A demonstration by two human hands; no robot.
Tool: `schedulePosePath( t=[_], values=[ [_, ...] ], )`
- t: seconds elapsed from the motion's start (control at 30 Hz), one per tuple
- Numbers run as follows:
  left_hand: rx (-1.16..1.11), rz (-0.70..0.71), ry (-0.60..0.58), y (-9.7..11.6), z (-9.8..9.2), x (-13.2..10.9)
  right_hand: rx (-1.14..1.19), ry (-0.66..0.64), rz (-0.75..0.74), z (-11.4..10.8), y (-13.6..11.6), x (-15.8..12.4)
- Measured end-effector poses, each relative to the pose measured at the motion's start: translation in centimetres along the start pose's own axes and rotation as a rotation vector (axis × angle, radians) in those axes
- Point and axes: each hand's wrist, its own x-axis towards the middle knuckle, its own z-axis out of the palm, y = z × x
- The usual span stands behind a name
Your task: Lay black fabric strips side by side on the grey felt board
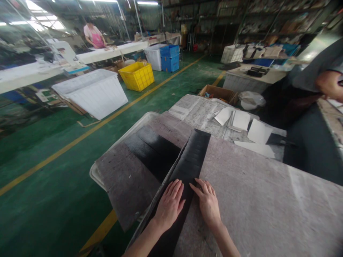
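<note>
A long black strip (pixel 193 153) of sheet material runs along the left edge of the grey work board (pixel 257 185). My left hand (pixel 170 203) lies flat on the strip, fingers stretched forward and thumb apart. Over the strip's right edge, my right hand (pixel 207 201) rests with fingers extended and the index fingertip touching the black surface. Neither hand is wrapped around anything. Left of the strip, on a lower board (pixel 120 178), lies a wider black sheet (pixel 152 146) with a glossy patch.
Pale cut pieces (pixel 258 131) lie beyond the board, near a cardboard box (pixel 218 92). A co-worker's arm (pixel 331 84) is at the right. White (pixel 93 92), yellow (pixel 137 75) and blue bins (pixel 169 58) stand across the green floor. Another person (pixel 94 35) stands at a long table.
</note>
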Motion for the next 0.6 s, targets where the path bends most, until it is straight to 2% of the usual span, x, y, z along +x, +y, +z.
schedulePosePath(
  t=[0.33,0.53,0.6],
  values=[
    [-0.010,-0.007,0.010,-0.2,0.4,-0.2,0.029,0.011,0.003,0.3,0.3,-0.1],
    [-0.034,-0.026,0.021,-0.2,0.6,-0.4,0.116,0.123,-0.008,0.6,0.8,-0.7],
    [-0.037,-0.027,0.023,-0.2,0.6,-0.4,0.086,0.088,-0.023,0.6,0.3,-1.2]
  ],
)
